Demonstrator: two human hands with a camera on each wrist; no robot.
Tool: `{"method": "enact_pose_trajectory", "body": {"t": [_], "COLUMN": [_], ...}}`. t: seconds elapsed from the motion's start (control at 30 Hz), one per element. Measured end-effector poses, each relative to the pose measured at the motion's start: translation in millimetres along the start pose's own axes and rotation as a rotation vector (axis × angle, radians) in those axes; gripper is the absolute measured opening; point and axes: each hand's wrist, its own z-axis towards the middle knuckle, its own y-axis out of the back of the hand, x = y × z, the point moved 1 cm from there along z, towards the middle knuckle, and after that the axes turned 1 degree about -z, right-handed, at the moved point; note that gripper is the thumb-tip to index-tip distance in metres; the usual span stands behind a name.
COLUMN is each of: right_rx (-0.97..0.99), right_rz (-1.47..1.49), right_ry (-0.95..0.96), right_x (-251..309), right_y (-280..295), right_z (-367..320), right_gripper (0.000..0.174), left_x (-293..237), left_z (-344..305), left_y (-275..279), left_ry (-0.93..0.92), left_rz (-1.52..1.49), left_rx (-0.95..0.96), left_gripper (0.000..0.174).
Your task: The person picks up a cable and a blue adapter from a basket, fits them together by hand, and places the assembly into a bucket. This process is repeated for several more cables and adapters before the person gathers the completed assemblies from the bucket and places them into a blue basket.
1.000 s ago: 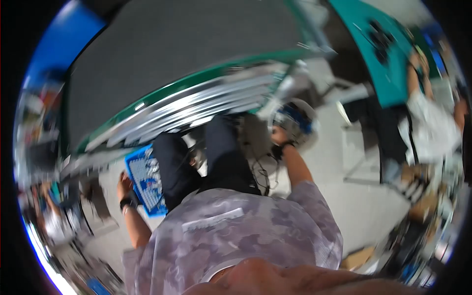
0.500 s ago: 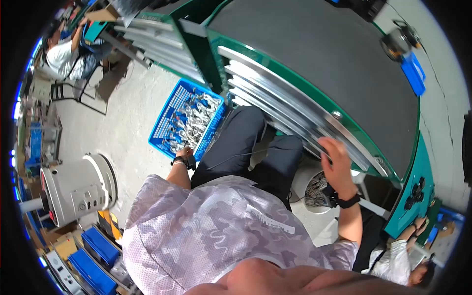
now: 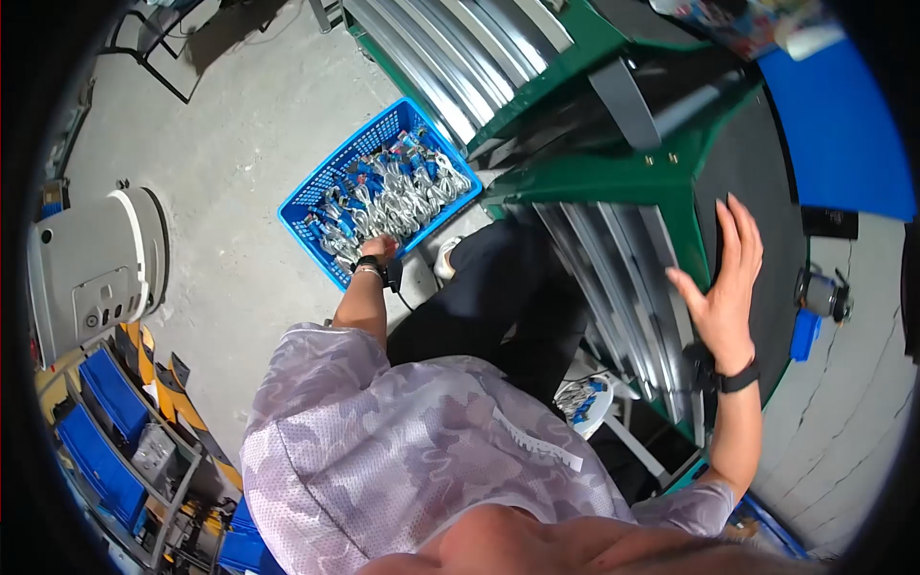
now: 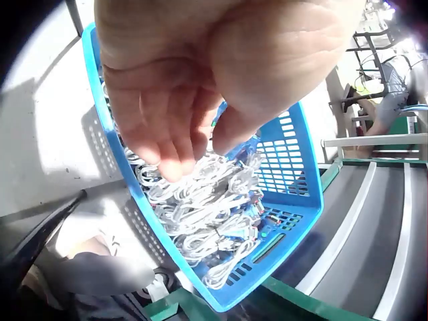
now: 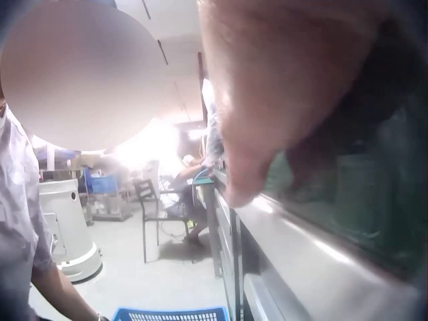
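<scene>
A blue plastic basket [image 3: 321,172] on the floor holds many bundled white cables [image 3: 412,196] with blue ends. My left hand [image 3: 379,246] reaches over the basket's near edge, low over the bundles. In the left wrist view its fingers [image 4: 177,127] lie close together, gently bent, with the thumb near them and no bundle between them. On the other side, my right hand [image 3: 726,287] is spread beside the green edge of a dark-topped workbench [image 3: 709,172]. The right wrist view has its thumb at the bench's metal edge [image 5: 301,231].
Green cabinets with silver drawer fronts [image 3: 604,278] stand beside my legs. A white bucket [image 3: 608,401] with cables in it is by the bench. A large white machine [image 3: 86,259] stands on the left floor near shelves with blue bins [image 3: 101,460]. A seated person and a black chair [image 5: 164,215] are farther off.
The view has turned left toward the basket. My right hand has come up from the bucket, past the drawers, to the bench edge. My left hand has moved from beside the basket to over its cables.
</scene>
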Motion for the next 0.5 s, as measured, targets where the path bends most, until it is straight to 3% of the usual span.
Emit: {"method": "enact_pose_trajectory", "body": {"t": [0.07,0.13,0.17,0.2,0.27,0.33,0.47,0.5], "right_rx": [0.022,0.019,0.036,0.051,0.063,0.07,0.114,0.109], "right_rz": [-0.017,-0.022,-0.024,-0.011,-0.007,-0.016,-0.037,-0.031], "right_ry": [0.0,-0.004,-0.02,-0.038,-0.055,-0.072,-0.112,-0.105], "right_x": [-1.8,-1.0,0.1,0.3,-1.3,-2.8,-8.8,-10.7], "right_y": [-3.0,-4.3,-4.0,-3.8,-5.6,-7.1,-8.2,-9.7], "right_z": [4.1,6.2,7.5,8.7,9.7,10.0,6.8,5.4], "right_gripper": [0.088,0.089,0.089,0.089,0.089,0.088,0.084,0.084], "left_x": [4.4,-4.5,-12.7,23.6,-12.4,-53.4,-54.1,-64.2], "left_z": [44.5,67.5,64.3,150.4,127.5,82.6,142.9,146.2], "left_y": [6.9,1.3,-21.4,-3.6,-43.3,-79.2,-89.0,-87.5], "left_ry": [0.031,-0.119,-0.023,-0.572,-0.284,-0.317,-0.289,-0.254], "left_rz": [-0.038,-0.022,0.05,0.777,0.466,0.557,0.594,0.695], "left_rx": [-0.034,0.44,0.104,0.136,-0.107,-0.285,-0.602,-0.554], "left_gripper": [0.016,0.012,0.018,0.037,0.057,0.076,0.079,0.078]}}
